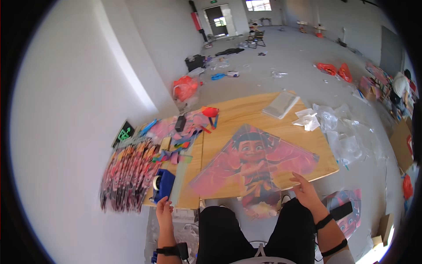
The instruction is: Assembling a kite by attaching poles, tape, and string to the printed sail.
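Observation:
A kite (254, 160) printed with a cartoon child and pink-red wings lies spread on the wooden table (233, 110). Its lower end hangs over the front edge, above my legs. Just right of that end is my right hand (306, 192), its fingers apart and holding nothing visible. My left hand (164, 213) is at the table's front left corner, beside a blue tape dispenser (163, 185). Its fingers are bent with the tips close together; whatever they hold, if anything, is too small to make out. Clear strips (179, 182) lie right of the dispenser.
A thick row of folded printed kites (127, 176) fills the left end, below colourful fabric pieces (189, 130). Clear plastic sleeves (281, 104) and crumpled white paper (307, 119) lie at the far right. Plastic bags (347, 132) hang beside the table. Another person (400, 88) bends at far right.

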{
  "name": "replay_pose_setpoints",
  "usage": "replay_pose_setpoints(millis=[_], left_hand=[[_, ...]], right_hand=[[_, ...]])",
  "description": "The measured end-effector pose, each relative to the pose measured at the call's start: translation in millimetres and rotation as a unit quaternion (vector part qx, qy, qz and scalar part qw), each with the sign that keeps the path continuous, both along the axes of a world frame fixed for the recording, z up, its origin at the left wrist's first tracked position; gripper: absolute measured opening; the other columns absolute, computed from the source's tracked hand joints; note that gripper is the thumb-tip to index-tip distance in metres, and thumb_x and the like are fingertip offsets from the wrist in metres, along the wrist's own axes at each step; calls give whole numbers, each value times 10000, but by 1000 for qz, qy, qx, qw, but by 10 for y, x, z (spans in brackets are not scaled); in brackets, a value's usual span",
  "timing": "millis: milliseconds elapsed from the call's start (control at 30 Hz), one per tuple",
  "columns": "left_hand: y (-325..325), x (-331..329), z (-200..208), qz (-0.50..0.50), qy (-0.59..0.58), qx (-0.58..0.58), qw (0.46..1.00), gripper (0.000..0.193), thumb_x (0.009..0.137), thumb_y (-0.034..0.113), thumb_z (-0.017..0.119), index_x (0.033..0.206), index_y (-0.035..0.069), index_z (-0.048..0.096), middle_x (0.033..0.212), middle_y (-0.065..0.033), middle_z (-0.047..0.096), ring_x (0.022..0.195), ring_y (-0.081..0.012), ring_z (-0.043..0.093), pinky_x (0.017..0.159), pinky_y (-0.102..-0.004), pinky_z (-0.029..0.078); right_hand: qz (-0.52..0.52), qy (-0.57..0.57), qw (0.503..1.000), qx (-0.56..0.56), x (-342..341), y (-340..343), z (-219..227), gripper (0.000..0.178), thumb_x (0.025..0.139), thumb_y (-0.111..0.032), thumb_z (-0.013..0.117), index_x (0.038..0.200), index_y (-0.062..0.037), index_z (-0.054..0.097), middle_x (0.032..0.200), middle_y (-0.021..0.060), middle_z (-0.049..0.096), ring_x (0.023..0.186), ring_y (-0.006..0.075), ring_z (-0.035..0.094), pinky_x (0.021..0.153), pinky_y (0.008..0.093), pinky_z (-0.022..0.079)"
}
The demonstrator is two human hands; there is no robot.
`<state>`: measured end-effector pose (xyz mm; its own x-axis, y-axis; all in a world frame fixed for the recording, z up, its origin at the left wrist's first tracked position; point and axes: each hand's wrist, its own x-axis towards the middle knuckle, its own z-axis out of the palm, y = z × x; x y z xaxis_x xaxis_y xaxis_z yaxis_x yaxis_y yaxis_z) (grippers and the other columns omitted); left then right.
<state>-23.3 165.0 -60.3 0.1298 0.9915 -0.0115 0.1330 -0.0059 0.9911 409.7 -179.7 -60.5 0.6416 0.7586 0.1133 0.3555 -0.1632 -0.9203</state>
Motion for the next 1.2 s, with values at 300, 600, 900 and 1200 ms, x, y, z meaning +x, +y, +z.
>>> replay_pose_setpoints(millis=[300, 600, 900, 1200], left_hand=[[847, -786, -510, 167, 216, 267, 924, 242, 953, 190, 589, 1122, 120, 747, 968, -108, 656, 893, -265, 627, 772, -349, 499], [1715, -817, -558, -96, 222, 57, 969, 463, 991, 381, 478, 1002, 9, 754, 793, -127, 743, 752, -234, 688, 748, -370, 518], [1705, -630, -276, -60, 166, 0, 984, 384, 912, 342, 631, 884, -14, 773, 789, -130, 724, 699, -213, 685, 671, -343, 544], [1569, -805, 237, -136, 239, -43, 960, 265, 807, 254, 796, 878, -1, 789, 823, -102, 736, 720, -159, 648, 694, -302, 476]], right_hand=[[49, 116, 988, -88, -719, -475, -342, 443, 984, -25, 529, 1426, -31, 489, 1066, 111, 696, 723, 127, 694, 474, 224, 502], [-49, 85, 992, -84, -920, -336, -400, 209, 974, -4, 519, 1158, -6, 617, 862, 77, 664, 646, 110, 653, 479, 232, 496], [-43, 49, 993, -96, -968, -301, -385, 220, 934, 25, 523, 1125, 1, 631, 823, 73, 658, 628, 117, 650, 481, 240, 493], [-32, 40, 994, -99, -974, -259, -417, 211, 942, 6, 522, 1119, -4, 637, 796, 65, 650, 623, 122, 653, 488, 247, 495]])
